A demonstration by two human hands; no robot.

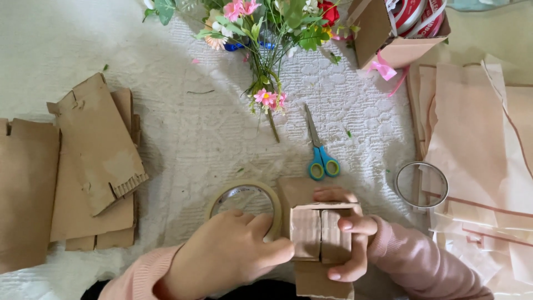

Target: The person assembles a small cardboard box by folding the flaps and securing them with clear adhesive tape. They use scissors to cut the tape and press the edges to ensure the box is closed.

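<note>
Cardboard box [319,236] clasped by both hands; left hand [227,253] half hides tape roll [244,201].

Scissors [320,149], flowers [266,28], cardboard scraps [94,161]

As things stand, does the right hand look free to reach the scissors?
Probably not right away: the right hand is wrapped around the small cardboard box. The scissors lie uncovered on the cloth just beyond.

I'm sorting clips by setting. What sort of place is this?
Probably a home craft spot: a white textured cloth spread with cardboard pieces, scissors, artificial flowers and a tape roll, while both hands fold a small cardboard box.
</note>
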